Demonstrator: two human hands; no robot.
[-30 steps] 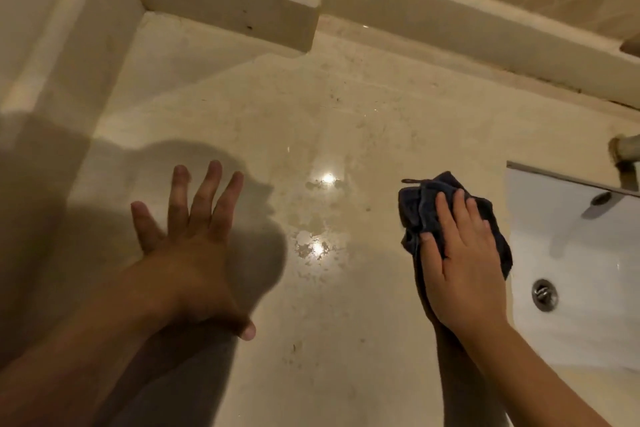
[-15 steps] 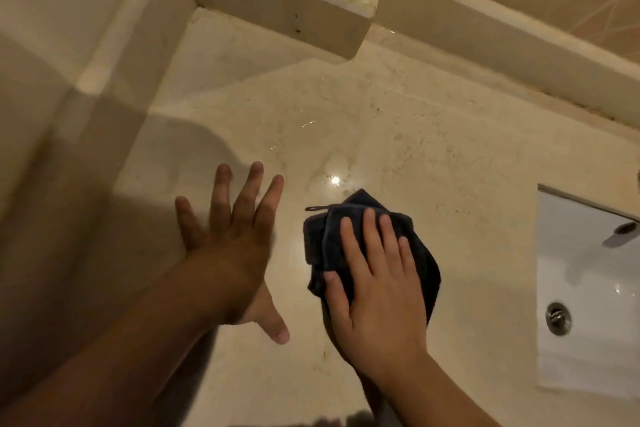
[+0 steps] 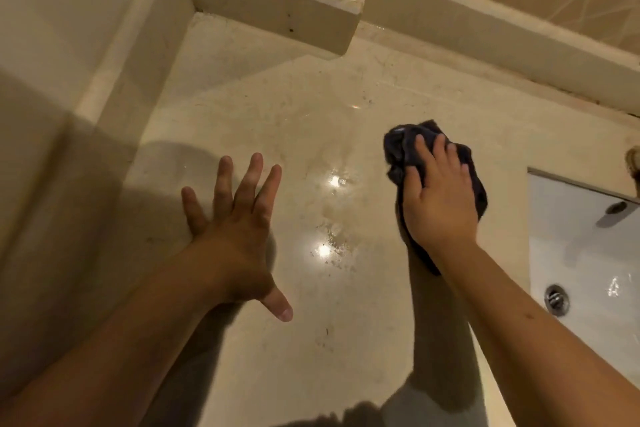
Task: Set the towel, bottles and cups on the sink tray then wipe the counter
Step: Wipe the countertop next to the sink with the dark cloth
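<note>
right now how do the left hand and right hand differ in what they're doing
The left hand is bare, its fingers spread, holding nothing; the right hand presses a dark cloth. The left hand lies in shadow toward the side wall; the right hand is lit, nearer the sink. Both are palm-down over the counter.

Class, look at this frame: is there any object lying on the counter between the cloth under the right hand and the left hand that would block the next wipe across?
Nothing visible does. Between the dark cloth under the right hand and the spread left hand, the counter shows only wet smears and light glints.
</note>
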